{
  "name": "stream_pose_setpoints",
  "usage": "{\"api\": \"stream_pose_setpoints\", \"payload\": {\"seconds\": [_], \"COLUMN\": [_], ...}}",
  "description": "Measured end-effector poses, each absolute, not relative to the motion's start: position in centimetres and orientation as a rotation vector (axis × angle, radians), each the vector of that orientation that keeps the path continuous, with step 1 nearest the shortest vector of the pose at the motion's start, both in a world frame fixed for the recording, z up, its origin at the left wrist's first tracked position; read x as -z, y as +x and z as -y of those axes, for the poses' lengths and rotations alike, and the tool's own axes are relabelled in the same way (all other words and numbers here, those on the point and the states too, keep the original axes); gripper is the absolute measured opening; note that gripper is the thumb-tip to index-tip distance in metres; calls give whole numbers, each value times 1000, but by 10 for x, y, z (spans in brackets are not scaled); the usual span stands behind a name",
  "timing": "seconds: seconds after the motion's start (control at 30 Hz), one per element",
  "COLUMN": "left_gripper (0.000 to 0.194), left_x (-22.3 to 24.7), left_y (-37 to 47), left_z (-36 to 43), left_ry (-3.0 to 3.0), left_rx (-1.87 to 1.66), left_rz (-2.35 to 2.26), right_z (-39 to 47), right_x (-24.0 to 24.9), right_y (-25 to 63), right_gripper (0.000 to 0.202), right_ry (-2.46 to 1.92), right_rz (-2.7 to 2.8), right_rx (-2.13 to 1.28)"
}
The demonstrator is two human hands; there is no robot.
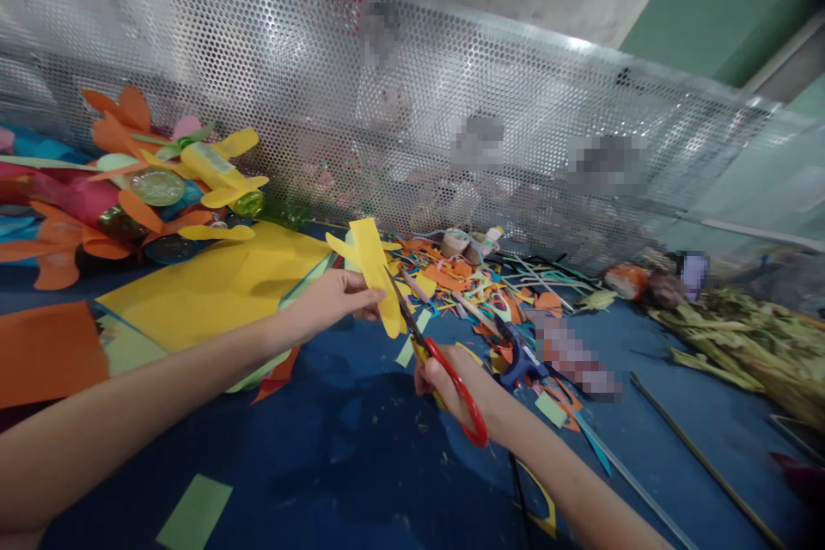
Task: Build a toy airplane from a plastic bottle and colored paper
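Between the thumb and fingers of my left hand (345, 296) is a yellow paper cutout (370, 253) with long rounded strips, held up over the blue table. My right hand (451, 378) is closed around red-handled scissors (473, 412), whose blades point up and left. The blades lie along the right edge of the yellow strip, partly behind it. A yellow part also shows on the scissors near my right fingers.
Yellow sheets (219, 279) and an orange sheet (51, 352) lie left. Paper flowers (129, 133) are piled back left. Colourful scraps (451, 275), a dark blue tool (519, 357), a thin stick (702, 455) and dried leaves (754, 335) lie right. A perforated metal panel (290, 86) stands behind.
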State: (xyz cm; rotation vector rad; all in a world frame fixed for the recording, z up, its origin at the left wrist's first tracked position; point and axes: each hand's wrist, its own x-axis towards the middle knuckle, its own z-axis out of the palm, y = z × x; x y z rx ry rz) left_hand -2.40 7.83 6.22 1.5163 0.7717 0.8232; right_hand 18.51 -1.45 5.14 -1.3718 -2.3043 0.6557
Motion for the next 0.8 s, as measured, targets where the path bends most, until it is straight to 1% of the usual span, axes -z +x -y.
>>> {"api": "stream_pose_setpoints", "payload": {"seconds": [0.23,0.53,0.8], "left_gripper": [24,25,22], "left_x": [-63,-61,-62], "left_y": [-23,-24,-23], "left_z": [-77,-78,-77], "left_ry": [1523,1543,1478], "left_rx": [-823,-820,-821], "left_rz": [-793,-794,-773], "right_z": [14,13,13], "right_x": [-53,-49,-46], "right_y": [184,183,182], "right_gripper": [67,58,53], "right_ry": [-1364,-1399,-1420], "right_rz": [2287,2215,2191], "right_rx": [-650,-713,-665]}}
